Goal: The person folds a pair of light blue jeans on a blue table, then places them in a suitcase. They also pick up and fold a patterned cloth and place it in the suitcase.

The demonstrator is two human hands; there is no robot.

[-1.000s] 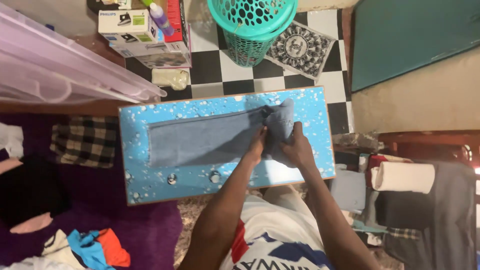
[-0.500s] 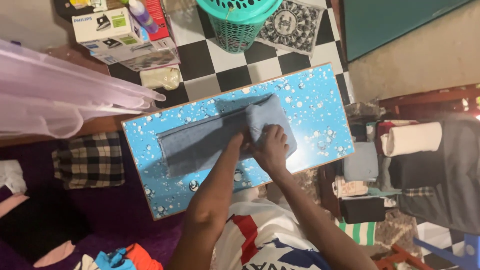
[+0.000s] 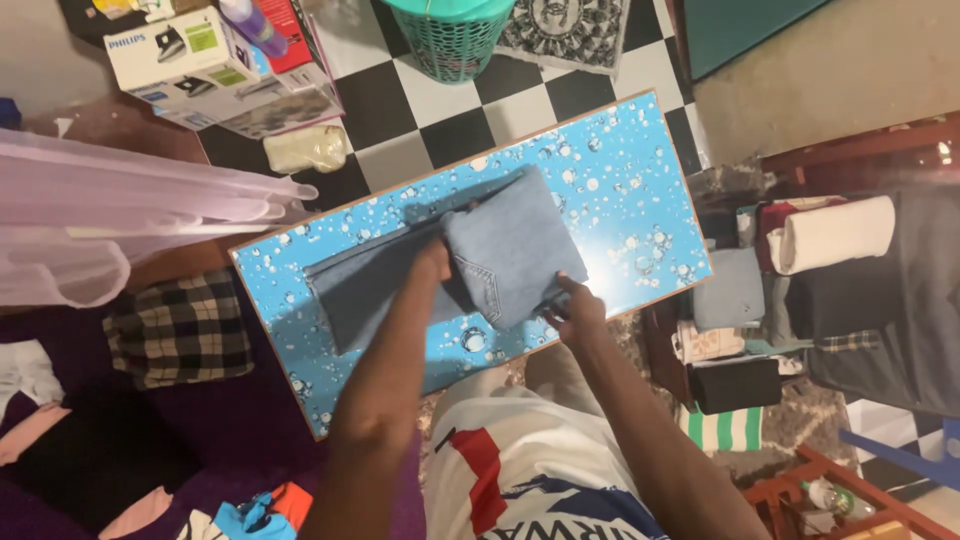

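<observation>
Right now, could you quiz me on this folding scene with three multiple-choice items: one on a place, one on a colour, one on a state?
1. Where do the jeans lie?
A. on the blue board
B. in the green basket
C. on the checkered floor

2. What colour are the jeans?
A. red
B. light blue
C. black

3. How do the jeans lie?
A. hung up
B. spread fully flat
C. partly folded over

Answers:
1 A, they rest on the bubble-printed board.
2 B, the denim is pale blue.
3 C, the right part lies doubled over the legs, left hand at the fold, right hand at the near corner.
</observation>
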